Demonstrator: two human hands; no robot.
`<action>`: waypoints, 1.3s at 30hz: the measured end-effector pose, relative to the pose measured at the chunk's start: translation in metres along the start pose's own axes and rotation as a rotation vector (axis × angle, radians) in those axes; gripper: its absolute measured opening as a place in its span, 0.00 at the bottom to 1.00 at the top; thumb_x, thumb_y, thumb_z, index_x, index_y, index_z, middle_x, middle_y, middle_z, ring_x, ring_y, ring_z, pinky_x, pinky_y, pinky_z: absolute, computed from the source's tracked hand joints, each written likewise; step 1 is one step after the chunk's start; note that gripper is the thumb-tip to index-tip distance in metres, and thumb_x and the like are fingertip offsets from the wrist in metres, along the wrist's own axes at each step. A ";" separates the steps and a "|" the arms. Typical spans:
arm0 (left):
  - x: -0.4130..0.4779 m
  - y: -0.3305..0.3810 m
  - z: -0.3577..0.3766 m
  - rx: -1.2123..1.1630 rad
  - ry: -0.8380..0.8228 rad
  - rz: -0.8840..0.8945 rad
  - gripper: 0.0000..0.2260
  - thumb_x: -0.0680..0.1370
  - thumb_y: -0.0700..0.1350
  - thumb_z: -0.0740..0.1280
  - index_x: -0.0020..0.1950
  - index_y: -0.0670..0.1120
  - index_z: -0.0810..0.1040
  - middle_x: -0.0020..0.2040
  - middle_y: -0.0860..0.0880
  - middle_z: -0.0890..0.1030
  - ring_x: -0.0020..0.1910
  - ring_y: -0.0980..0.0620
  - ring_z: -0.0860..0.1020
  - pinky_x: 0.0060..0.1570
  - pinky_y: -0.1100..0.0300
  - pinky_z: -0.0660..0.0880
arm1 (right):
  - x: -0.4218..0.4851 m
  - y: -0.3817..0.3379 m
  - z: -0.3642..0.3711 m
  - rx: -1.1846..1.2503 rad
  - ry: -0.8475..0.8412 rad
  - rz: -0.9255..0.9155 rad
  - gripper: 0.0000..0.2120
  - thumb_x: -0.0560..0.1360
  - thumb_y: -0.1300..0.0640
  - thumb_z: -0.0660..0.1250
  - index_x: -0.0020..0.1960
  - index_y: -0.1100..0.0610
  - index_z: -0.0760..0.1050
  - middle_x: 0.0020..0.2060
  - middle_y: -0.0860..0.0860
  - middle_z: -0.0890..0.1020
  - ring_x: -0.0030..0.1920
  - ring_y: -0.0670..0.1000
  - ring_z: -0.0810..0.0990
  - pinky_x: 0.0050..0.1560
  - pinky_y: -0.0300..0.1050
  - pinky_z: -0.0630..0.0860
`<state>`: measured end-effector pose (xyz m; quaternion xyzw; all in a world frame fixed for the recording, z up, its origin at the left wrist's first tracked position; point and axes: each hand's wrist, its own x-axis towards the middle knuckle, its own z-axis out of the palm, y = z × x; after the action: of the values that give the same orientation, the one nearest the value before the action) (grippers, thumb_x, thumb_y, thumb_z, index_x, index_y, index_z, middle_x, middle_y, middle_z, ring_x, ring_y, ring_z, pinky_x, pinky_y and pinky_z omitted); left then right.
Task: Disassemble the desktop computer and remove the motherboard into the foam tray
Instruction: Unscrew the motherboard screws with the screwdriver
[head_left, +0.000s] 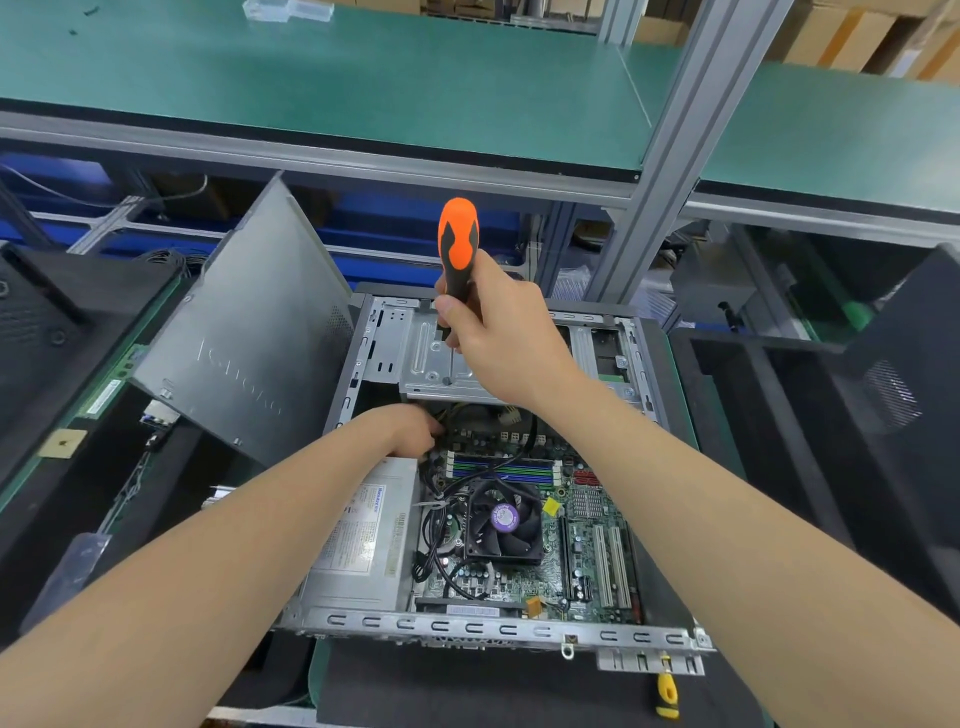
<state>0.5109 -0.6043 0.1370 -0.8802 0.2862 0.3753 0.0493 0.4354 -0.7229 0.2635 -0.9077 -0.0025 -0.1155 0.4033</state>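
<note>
Down on the floor of the open case (467, 626), lying flat: motherboard (582, 551), green, crowded with cooler fan (504, 522), memory slots (501, 470) and expansion slots (613, 561), with black cables (441, 525) draped over its left half. Probably stiff but thin, light for its area, and fragile. Best lifted by bare edges, never by capacitors, slots or wires; likely to flex or crack if levered from one corner. Not ready to lift, judging by the wiring: cables to unplug and screws to take out first.

Just beside it on the left: silver power supply (358, 545). At the far end of the case: metal drive cage (431, 358), with screwdriver (457, 244) standing tip-down on it, gripped by right hand (498, 332), fingers wrapped round the lower part of the orange-and-black handle. Left hand (410, 428) reaching under the cage edge among wires at the board's far-left corner; fingertips hidden, so no telling whether gripping anything.

Leaning tilted against the case's left side: grey side panel (244, 332). On the dark mat of the table (467, 686), near the case's near-right corner: yellow-handled tool (666, 691). Flanking the case: dark trays (47, 322), possibly the foam, not certain. Overhead: green shelf (363, 78) on aluminium posts, cardboard boxes (852, 36) beyond.
</note>
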 end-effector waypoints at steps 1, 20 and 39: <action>0.000 0.000 0.000 -0.002 -0.002 0.000 0.23 0.85 0.40 0.58 0.81 0.47 0.64 0.77 0.43 0.70 0.72 0.45 0.72 0.69 0.54 0.68 | 0.000 0.000 0.000 -0.005 0.002 -0.006 0.06 0.83 0.56 0.64 0.59 0.55 0.71 0.47 0.53 0.83 0.44 0.56 0.83 0.50 0.60 0.80; 0.000 -0.001 0.000 0.049 -0.021 0.011 0.21 0.85 0.40 0.58 0.80 0.44 0.68 0.76 0.43 0.72 0.73 0.44 0.72 0.71 0.53 0.68 | 0.003 -0.002 -0.002 0.002 0.007 -0.005 0.05 0.83 0.57 0.64 0.58 0.56 0.72 0.46 0.48 0.82 0.44 0.53 0.83 0.52 0.57 0.80; 0.001 -0.001 0.000 0.039 -0.004 -0.006 0.22 0.86 0.41 0.59 0.81 0.46 0.65 0.78 0.43 0.69 0.74 0.44 0.70 0.72 0.53 0.68 | 0.007 0.004 -0.004 -0.004 -0.046 -0.012 0.03 0.83 0.57 0.64 0.56 0.52 0.72 0.44 0.50 0.83 0.42 0.52 0.85 0.51 0.56 0.81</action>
<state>0.5116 -0.6040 0.1364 -0.8791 0.2908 0.3714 0.0680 0.4422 -0.7289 0.2648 -0.9110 -0.0169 -0.0968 0.4005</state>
